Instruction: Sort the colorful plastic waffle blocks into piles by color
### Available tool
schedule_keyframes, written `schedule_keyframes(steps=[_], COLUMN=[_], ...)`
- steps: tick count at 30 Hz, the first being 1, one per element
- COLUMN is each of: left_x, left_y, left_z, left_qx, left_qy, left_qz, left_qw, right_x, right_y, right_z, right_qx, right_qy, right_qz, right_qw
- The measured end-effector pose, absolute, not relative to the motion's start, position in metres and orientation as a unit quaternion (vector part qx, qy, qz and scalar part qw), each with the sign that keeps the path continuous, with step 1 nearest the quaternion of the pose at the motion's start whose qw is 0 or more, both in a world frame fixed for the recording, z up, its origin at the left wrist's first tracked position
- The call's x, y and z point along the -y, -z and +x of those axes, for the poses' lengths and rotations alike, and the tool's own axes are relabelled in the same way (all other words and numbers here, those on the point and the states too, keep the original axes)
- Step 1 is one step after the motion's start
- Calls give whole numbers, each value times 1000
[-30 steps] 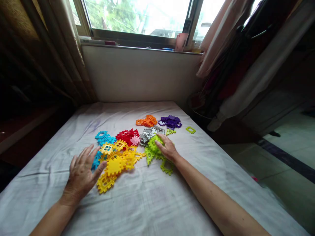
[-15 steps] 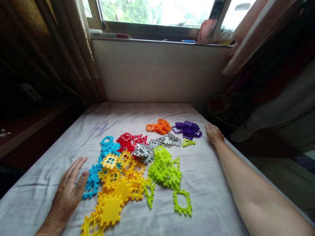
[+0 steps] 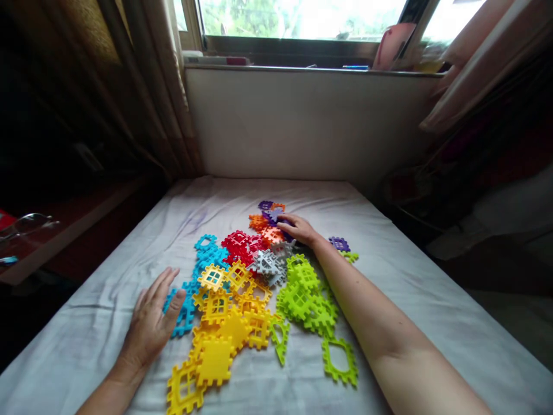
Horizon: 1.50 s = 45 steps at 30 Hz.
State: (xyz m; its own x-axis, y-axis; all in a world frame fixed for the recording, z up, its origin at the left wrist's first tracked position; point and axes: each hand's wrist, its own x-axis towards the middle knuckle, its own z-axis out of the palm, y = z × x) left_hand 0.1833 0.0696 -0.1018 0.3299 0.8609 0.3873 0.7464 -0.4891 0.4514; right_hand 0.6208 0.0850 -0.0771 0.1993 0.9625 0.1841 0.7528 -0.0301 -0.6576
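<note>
Interlocking plastic building pieces with notched edges lie in piles sorted loosely by colour. My left hand is open beside the blue pieces, its fingers stretched out and the thumb apart, holding nothing. My right hand reaches across to the far side, its fingers stretched out against the purple pieces, which now lie among the orange pieces. Some purple pieces are hidden under the fingers. Yellow pieces spread nearest me, with red pieces, grey pieces and green pieces around them.
A pale bedsheet lies under everything. One purple piece sits apart at the right, by a small green piece. A wall with a window sill above stands beyond the bed; a curtain hangs at the left.
My right hand has swept left from the bed's right side, moving most purple pieces onto and beside the orange ones. One purple piece stays behind. My left hand keeps its place; the view shifted slightly.
</note>
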Motion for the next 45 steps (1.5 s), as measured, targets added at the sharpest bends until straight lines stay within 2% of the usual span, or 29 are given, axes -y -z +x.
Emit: schedule_keyframes(steps=[5,9,13,16,19,21,24,29,33,38,41,43,45], left_x=[-69,-69,-68,-65,-62,-59,-56,-55,-59,-62,-63,-63,-63], left_y=[103,102,100,98,97,96,96,95,94,93,93,93,92], left_z=[191,197,197,196,195,195,195,194,195,197,200,201,203], left_qx=[-508,-509,-486,-462,-460,-464,-471,-478,-473,-472,-468,-464,-462], left_qy=[-283,-317,-360,-384,-374,-364,-351,-342,-350,-358,-362,-362,-359], left_qz=[809,796,790,790,794,795,798,797,795,793,796,800,803], left_qw=[85,76,100,124,137,138,137,140,147,140,128,121,116], right_x=[-89,-85,-96,-117,-139,-152,-168,-174,-143,-72,-29,1,30], right_y=[65,50,33,22,22,29,46,63,63,52,40,34,34], right_z=[525,456,427,452,505,539,569,557,516,486,520,559,594], right_qx=[698,741,754,721,569,512,471,562,636,699,626,493,410], right_qy=[-179,-177,-179,-155,-94,-90,-108,-150,-196,-268,-215,-111,-63], right_qz=[-608,-572,-525,-574,-755,-798,-827,-772,-699,-584,-675,-799,-851], right_qw=[333,306,352,357,313,305,287,256,260,315,327,326,321])
